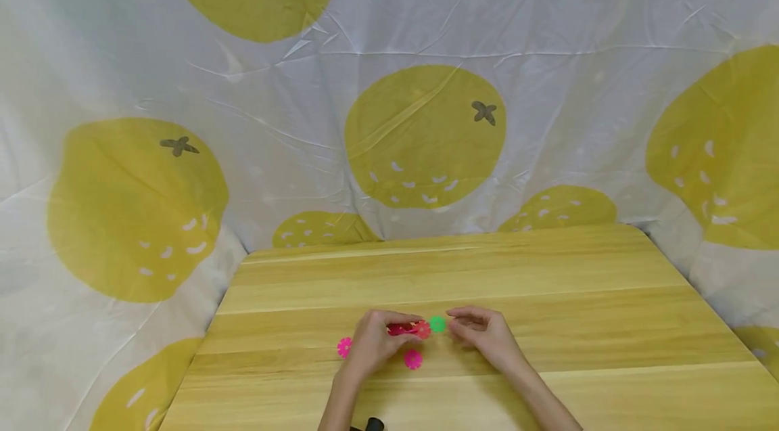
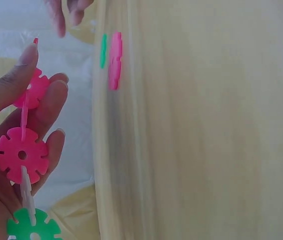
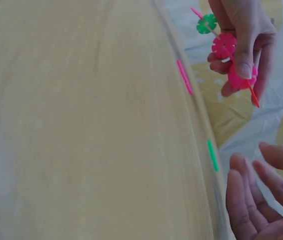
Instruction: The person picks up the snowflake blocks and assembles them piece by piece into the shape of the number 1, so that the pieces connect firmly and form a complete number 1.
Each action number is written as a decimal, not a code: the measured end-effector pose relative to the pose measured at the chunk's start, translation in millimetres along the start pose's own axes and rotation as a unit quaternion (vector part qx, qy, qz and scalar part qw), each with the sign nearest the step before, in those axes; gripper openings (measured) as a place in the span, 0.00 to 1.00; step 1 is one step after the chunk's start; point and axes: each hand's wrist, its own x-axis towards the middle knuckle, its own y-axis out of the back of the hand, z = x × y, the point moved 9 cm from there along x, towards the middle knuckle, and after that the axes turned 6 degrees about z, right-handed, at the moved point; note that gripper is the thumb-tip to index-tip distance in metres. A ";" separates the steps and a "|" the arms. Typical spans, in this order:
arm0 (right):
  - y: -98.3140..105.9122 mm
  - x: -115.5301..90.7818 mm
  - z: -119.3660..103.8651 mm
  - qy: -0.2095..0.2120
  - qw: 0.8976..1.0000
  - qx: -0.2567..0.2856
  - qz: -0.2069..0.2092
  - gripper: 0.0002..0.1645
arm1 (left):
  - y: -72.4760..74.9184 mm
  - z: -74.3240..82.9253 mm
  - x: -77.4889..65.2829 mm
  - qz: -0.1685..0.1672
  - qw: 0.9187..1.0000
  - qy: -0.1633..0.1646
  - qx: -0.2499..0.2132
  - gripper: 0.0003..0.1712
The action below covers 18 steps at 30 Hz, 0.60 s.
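My left hand grips a chain of slotted plastic snowflake discs, pinching it near its red end disc. The chain includes a pink disc and a green disc, joined edge to edge at right angles. Its far end is a pink disc, sticking out past the palm. My right hand is over the table, fingers loosely bent and holding nothing. Close to its fingertips is a loose green disc. A loose pink disc lies nearer to me, below the left hand.
The wood-grain table spans the area under both hands. Behind it hangs a pale cloth printed with large yellow fruit. A black object shows partly at the bottom edge, near the left forearm.
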 end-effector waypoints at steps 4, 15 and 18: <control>1.7 0.9 0.6 0.006 1.000 -0.023 -0.011 0.25 | -2.1 -6.5 -0.3 -0.011 1.000 0.015 -0.010 0.14; -4.7 15.9 1.1 0.013 0.996 -0.087 -0.009 0.24 | -1.5 -15.2 -0.8 -0.027 0.998 0.043 -0.025 0.13; -9.3 20.5 -0.6 0.021 0.994 -0.102 -0.014 0.22 | -1.5 -16.6 -0.8 -0.034 0.998 0.045 -0.025 0.13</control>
